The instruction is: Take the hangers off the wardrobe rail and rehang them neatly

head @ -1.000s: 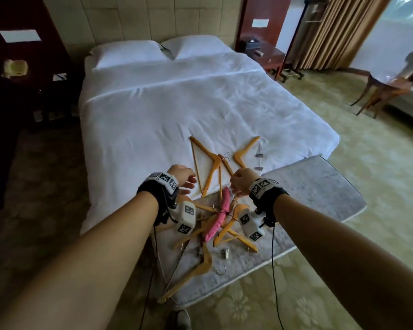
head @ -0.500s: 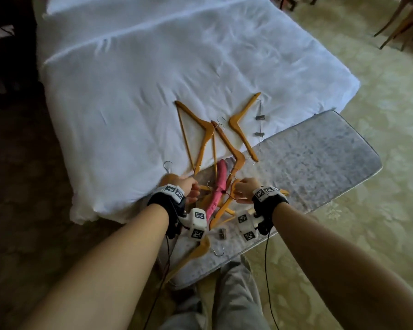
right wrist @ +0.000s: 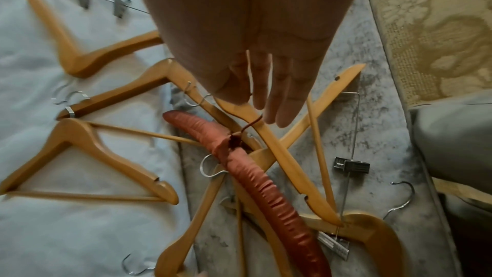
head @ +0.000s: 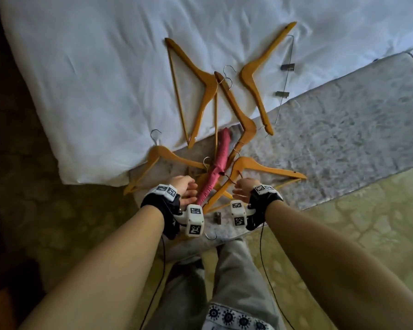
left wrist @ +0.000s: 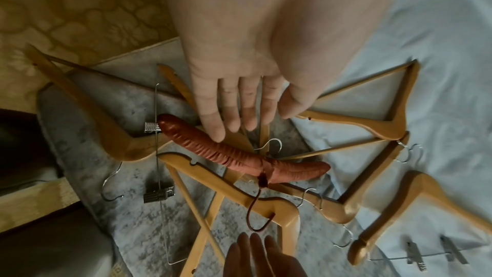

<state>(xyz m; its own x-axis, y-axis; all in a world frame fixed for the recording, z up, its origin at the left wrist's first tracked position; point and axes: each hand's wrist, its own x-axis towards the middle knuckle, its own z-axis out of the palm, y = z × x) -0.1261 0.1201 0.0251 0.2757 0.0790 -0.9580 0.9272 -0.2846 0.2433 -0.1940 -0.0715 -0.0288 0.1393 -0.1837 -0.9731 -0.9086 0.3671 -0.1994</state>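
Several wooden hangers lie tangled where the white bed (head: 93, 67) meets the grey bench (head: 332, 129). A pink padded hanger (head: 221, 151) (left wrist: 213, 151) (right wrist: 255, 176) lies across the pile. My left hand (head: 187, 190) (left wrist: 234, 113) is spread, fingers straight, just over the padded hanger's near end and holds nothing. My right hand (head: 242, 189) (right wrist: 266, 96) hovers with straight fingers over a notched wooden hanger (head: 267, 169) (right wrist: 279, 155) and the padded hanger's dark hook (left wrist: 255, 214). Whether either hand touches anything is unclear.
A barred wooden hanger (head: 196, 75) and a clip hanger (head: 255, 75) lie farther up on the bed. Another wooden hanger (head: 153, 160) hangs over the bed's corner. My legs (head: 236, 270) stand against the bench's near edge, on patterned carpet (head: 367, 222).
The head view has tipped down from the room onto the pile. Both hands have drawn back a little toward me, from the hangers on the bed to the padded hanger's near end.
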